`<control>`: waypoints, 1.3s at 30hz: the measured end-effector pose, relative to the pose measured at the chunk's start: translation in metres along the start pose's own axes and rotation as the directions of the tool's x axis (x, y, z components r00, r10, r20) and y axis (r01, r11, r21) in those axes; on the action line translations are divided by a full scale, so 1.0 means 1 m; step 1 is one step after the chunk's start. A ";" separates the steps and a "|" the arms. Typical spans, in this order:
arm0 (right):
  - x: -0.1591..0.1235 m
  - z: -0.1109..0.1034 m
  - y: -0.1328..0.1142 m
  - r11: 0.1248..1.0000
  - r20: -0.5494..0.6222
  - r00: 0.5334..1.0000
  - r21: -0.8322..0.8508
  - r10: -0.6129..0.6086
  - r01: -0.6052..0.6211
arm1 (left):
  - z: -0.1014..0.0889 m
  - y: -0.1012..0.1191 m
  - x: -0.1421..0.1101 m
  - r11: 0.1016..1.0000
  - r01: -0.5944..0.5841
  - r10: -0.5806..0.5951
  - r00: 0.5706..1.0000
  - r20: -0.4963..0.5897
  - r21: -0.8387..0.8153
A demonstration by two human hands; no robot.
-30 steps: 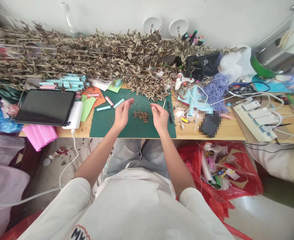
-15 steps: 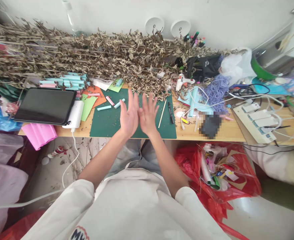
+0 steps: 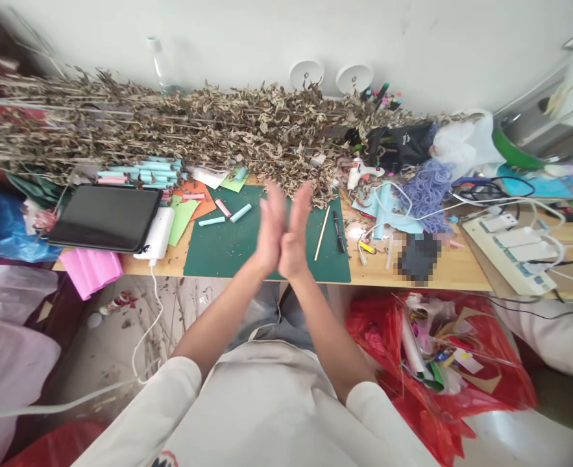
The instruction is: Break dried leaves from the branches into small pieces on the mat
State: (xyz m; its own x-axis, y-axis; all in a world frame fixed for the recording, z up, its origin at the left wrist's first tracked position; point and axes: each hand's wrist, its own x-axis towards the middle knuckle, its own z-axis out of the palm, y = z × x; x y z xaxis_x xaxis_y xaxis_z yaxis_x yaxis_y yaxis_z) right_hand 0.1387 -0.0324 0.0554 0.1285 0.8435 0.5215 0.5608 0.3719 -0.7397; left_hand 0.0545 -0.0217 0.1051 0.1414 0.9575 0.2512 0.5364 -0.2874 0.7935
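Above the green cutting mat (image 3: pixel 228 253), my left hand (image 3: pixel 270 230) and my right hand (image 3: pixel 296 237) stand on edge, palms facing each other. Their heels touch or nearly touch, while the slightly blurred fingers are stretched out and apart from the other hand's. Neither hand holds anything. To the left on the mat lie a pink paper roll (image 3: pixel 222 208) and two light blue paper rolls (image 3: pixel 241 213). A thin wooden stick (image 3: pixel 322 235) and a black pen (image 3: pixel 339 232) lie right of my hands. Dried leaves (image 3: pixel 296 178) are heaped just beyond the fingertips.
Dried plant stalks (image 3: pixel 121 136) cover the back of the table. On the left are a black tablet (image 3: pixel 105 217) and a white power bank (image 3: pixel 156 233). A glue gun (image 3: pixel 363 172), purple yarn (image 3: pixel 429 194) and a power strip (image 3: pixel 510 253) sit right. A red bag (image 3: pixel 378 337) is below.
My hands have turned from palms tilted down and spread to upright, palms facing each other. The camera view has shifted slightly, so the table sits lower and further right.
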 end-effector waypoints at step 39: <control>-0.020 -0.009 0.053 0.946 0.227 0.947 -0.283 0.228 -0.161 | -0.061 -0.122 -0.030 0.985 0.041 -0.064 0.989 -0.130 -0.167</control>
State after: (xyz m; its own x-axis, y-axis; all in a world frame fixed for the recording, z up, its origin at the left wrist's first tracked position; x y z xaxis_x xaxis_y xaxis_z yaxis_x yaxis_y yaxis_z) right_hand 0.1732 -0.0331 0.0091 0.0642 0.9715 0.2282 0.7408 0.1068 -0.6631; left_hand -0.0659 -0.0166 0.0351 -0.0025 0.9628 0.2702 0.3956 -0.2472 0.8845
